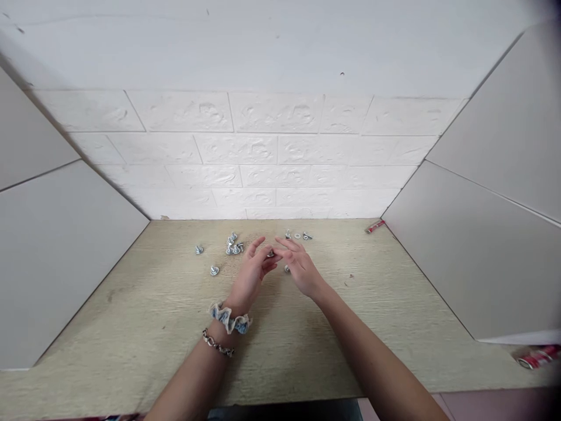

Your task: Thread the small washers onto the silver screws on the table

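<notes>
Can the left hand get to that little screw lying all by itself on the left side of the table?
Probably yes. The lone screw lies on bare table to the left of the left hand, with nothing between them. The hand is busy pinching a small metal piece with the right hand, though.

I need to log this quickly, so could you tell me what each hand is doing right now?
Left hand: fingers pinching a small metal piece.
Right hand: fingertips on the same piece; grip cannot be told.

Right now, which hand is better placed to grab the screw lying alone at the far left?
Probably the left hand. That screw lies on its side of the table, nothing between. The right hand would have to cross over the left.
</notes>
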A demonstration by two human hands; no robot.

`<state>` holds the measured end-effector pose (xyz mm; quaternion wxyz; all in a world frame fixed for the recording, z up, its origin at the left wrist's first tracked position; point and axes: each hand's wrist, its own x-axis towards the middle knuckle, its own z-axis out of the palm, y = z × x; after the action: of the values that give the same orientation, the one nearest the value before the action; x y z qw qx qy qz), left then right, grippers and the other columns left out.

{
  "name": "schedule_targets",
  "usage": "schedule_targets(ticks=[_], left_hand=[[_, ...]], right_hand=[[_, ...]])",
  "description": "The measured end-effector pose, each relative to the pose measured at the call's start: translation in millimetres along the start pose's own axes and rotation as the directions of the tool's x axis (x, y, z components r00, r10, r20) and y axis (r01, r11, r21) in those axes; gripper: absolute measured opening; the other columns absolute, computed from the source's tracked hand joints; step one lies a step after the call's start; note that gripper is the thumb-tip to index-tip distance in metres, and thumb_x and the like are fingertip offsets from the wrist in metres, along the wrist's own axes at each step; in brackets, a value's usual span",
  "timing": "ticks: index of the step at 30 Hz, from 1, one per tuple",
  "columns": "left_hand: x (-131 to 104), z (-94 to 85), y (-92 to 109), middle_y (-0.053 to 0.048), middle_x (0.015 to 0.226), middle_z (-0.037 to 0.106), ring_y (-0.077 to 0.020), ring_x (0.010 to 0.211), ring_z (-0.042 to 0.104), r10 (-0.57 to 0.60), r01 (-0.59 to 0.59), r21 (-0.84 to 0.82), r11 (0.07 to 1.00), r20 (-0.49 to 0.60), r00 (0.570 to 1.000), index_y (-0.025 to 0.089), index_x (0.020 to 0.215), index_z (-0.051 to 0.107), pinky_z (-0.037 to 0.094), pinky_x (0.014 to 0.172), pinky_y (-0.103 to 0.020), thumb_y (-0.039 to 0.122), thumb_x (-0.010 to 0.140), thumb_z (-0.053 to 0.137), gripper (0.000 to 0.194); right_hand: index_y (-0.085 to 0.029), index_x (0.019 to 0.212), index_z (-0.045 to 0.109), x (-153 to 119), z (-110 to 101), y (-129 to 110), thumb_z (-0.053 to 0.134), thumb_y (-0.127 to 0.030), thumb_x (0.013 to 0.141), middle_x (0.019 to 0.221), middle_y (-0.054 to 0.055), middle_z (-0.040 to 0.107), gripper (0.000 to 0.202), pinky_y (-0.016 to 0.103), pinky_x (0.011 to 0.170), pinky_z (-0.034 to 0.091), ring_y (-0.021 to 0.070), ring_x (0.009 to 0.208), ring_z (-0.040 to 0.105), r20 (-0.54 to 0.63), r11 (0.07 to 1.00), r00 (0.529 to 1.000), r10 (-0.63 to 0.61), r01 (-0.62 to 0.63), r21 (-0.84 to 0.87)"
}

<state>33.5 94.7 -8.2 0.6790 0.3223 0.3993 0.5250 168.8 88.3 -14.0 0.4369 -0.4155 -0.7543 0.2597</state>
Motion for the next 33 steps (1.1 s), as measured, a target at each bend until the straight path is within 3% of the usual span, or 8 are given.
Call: schedule_targets(ticks=[4,8,11,14,25,30,33], left_hand=[[3.3,-3.5,-0.3,-0.007,0.091,0.062,-0.0157,0.080,0.062,0.028,-0.030,-0.045,0.999,-0.040,0.999,0.019,0.114,0.042,0.049,0.069,-0.024,0.026,0.075,0.065,0.046],[2.5,-2.6,-1.3,-0.006,0.086,0.062,-0.0147,0.077,0.062,-0.032,0.032,-0.002,0.999,0.020,0.999,0.019,0.115,0.043,0.048,0.067,-0.022,0.027,0.075,0.065,0.046],[1.2,-0.7,-4.4,-0.007,0.090,0.062,-0.0152,0.079,0.061,-0.094,0.091,0.034,0.995,0.113,0.989,0.018,0.116,0.045,0.049,0.068,-0.023,0.027,0.073,0.068,0.049],[1.1,0.2,-8.2,-0.008,0.090,0.062,-0.0143,0.078,0.061,-0.109,0.102,0.050,0.994,0.175,0.979,0.016,0.114,0.049,0.049,0.068,-0.023,0.025,0.071,0.071,0.049],[-0.4,0.0,-5.3,-0.005,0.080,0.062,-0.0111,0.068,0.061,-0.107,0.129,-0.129,0.983,0.163,0.981,0.015,0.105,0.057,0.051,0.063,-0.019,0.024,0.082,0.058,0.024],[-0.8,2.7,-6.7,-0.004,0.078,0.063,-0.0092,0.068,0.061,-0.092,0.105,-0.108,0.989,0.114,0.989,0.016,0.107,0.057,0.050,0.068,-0.019,0.014,0.076,0.063,0.031],[-3.0,5.5,-6.3,-0.004,0.076,0.064,-0.0094,0.066,0.061,-0.075,0.077,-0.013,0.997,0.109,0.991,0.016,0.107,0.055,0.050,0.066,-0.018,0.017,0.077,0.061,0.031]], right_hand=[[-0.021,0.068,0.068,-0.6,-2.7,-6.6,0.022,-0.047,0.093,0.096,0.005,0.065,0.058,0.042,0.094,0.036,0.0197,0.101,0.055,-0.099,0.998,0.995,-0.010,0.017,0.063],[-0.020,0.089,0.063,0.3,1.2,-5.8,0.045,-0.030,0.086,0.091,0.004,0.062,0.021,0.036,0.085,0.042,0.0184,0.091,0.055,-0.154,0.999,0.988,0.029,-0.035,-0.039],[-0.021,0.102,0.061,1.5,5.4,0.5,0.049,-0.019,0.081,0.102,0.005,0.060,0.024,0.037,0.088,0.040,0.0193,0.098,0.052,-0.126,0.990,0.991,0.035,-0.051,-0.134],[-0.021,0.095,0.064,1.6,8.0,5.6,0.047,-0.015,0.081,0.101,0.005,0.060,0.024,0.036,0.087,0.040,0.0190,0.098,0.052,-0.086,0.989,0.996,0.030,-0.042,-0.141],[-0.021,0.099,0.063,1.3,7.8,4.8,0.045,-0.024,0.086,0.102,0.005,0.060,0.022,0.036,0.089,0.040,0.0186,0.097,0.052,-0.114,0.991,0.993,0.037,-0.051,-0.122],[-0.023,0.091,0.066,0.3,6.0,2.9,0.054,-0.030,0.081,0.089,0.005,0.060,0.018,0.035,0.080,0.045,0.0188,0.087,0.055,-0.238,0.987,0.966,0.096,-0.123,-0.101],[-0.022,0.090,0.068,-0.9,5.3,0.5,0.056,-0.033,0.080,0.083,0.004,0.060,0.019,0.032,0.070,0.047,0.0169,0.075,0.056,-0.280,0.987,0.950,0.141,-0.155,-0.029]])
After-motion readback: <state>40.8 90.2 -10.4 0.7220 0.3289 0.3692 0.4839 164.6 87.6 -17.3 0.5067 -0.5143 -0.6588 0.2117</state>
